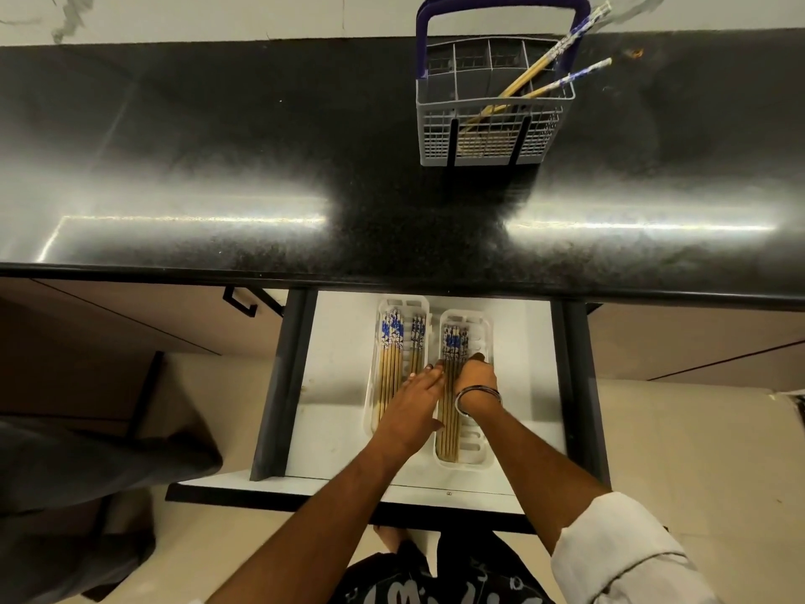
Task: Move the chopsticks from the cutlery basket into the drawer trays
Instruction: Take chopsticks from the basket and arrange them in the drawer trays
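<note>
Now, key relation: the chopsticks left in basket [529,87] stand up and away from both hands, on the far side of the desk [218,167]; the hands are low in the open drawer [339,425], so the next reach likely goes up, forward and slightly to the right.
Long axis of those left: they lean from the basket's lower left toward its upper right, blue-patterned ends uppermost and poking past the rim by the blue handle [501,4].
Nearer hand: the right hand [477,379] lies more nearly under the basket than the left hand [411,405]; by judgement it has the shorter reach.
Left hand state: fingers spread flat, palm down, resting across the gap between the two trays; nothing pinched.
Right hand state: fingers bent down onto the bundle in the right tray, a bangle [477,398] at the wrist; whether it grips or only presses cannot be told.
Cutlery basket [492,132]: grey grid, several compartments, only a few chopsticks in the right-hand part; the rest look bare.
Left tray [378,342]: two groups of chopsticks lying lengthwise, patterned ends away from the person.
Right tray [479,451]: one aligned bundle, same heading, at its left side.
Progress: mostly moved, a few remaining.
</note>
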